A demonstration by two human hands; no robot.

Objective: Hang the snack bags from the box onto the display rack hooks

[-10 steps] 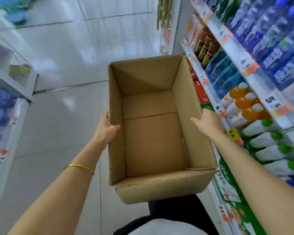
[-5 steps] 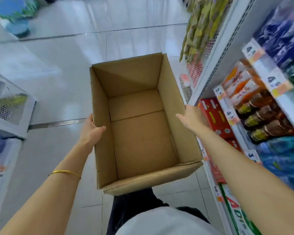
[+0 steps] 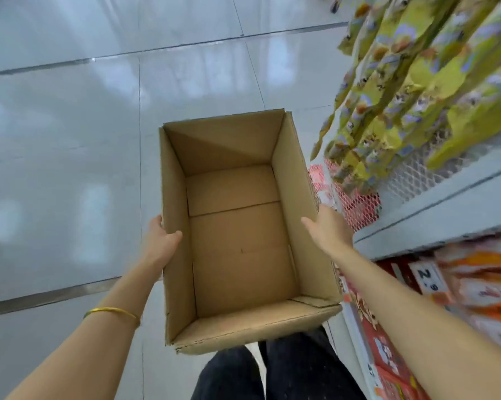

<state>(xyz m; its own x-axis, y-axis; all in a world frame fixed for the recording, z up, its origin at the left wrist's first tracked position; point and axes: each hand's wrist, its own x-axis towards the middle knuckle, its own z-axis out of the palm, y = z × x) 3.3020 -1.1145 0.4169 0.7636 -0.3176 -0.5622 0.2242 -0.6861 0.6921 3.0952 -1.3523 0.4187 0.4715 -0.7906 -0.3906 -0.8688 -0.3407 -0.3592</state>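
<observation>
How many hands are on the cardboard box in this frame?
2. The left hand grips the box by its left wall, thumb inside; the right hand holds its right wall, thumb over the rim. Most of their fingers are hidden behind the walls.

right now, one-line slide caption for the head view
Empty cardboard box held by left hand and right hand beside yellow snack bags hanging on the display rack.

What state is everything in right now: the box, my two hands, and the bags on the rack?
Box: top open, empty inside, held off the floor.
Left hand: grips the box's left wall, thumb over the rim.
Right hand: grips the box's right wall, thumb inside.
Snack bags: hanging in rows on the rack.
</observation>
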